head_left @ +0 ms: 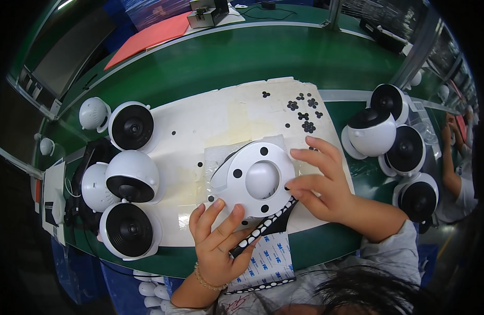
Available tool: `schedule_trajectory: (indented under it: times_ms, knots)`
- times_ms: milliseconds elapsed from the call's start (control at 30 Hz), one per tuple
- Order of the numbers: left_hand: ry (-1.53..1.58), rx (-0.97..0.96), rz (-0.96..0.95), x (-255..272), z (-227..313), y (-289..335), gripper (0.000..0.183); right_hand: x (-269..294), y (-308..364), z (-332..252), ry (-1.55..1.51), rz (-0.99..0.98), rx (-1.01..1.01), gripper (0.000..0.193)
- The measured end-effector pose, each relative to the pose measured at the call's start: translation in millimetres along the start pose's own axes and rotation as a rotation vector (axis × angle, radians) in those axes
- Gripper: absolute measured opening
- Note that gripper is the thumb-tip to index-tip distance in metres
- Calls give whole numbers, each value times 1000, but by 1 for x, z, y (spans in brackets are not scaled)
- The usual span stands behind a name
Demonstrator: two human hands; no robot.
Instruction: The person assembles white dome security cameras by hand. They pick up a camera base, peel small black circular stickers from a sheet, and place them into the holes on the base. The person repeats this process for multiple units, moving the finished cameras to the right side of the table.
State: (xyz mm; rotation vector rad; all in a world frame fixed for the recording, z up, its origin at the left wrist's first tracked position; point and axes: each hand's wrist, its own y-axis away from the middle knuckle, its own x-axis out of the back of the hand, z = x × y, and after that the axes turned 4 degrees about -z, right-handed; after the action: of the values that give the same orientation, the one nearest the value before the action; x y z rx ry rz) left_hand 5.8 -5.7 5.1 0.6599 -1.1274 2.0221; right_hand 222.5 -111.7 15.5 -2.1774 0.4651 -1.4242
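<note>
A white camera with a ring-shaped base (236, 197) lies base up on a foam sheet (213, 157) in front of me. Black round pads (264, 151) sit on the ring. My left hand (219, 239) grips a black strip with white round holes (263, 227), its fingertips at the ring's near left edge. From the strip hangs a printed backing sheet (270, 257), partly over my lap. With thumb and forefinger, my right hand (320, 184) pinches a small black round pad (287, 188) at the ring's right edge; the other fingers are raised.
White cameras with black fronts stand in groups at the left (131, 176) and right (404, 149). Small black scraps (308, 126) lie on the pale board (236, 113), which covers part of the green table (215, 58). Another person's arm (451, 157) shows at far right.
</note>
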Motion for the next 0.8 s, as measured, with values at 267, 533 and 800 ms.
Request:
schedule_trajectory:
  times_ms: [267, 533, 800]
  knots:
    - [0, 3, -3, 0, 0, 2, 17, -2, -2, 2, -603, 19, -380, 27]
    - [104, -76, -45, 7, -5, -2, 23, -11, -42, 44, -1410, 85, -742, 24]
    - [241, -235, -103, 8, -9, -3, 31, -62, -83, 192, 633, 198, -311, 16]
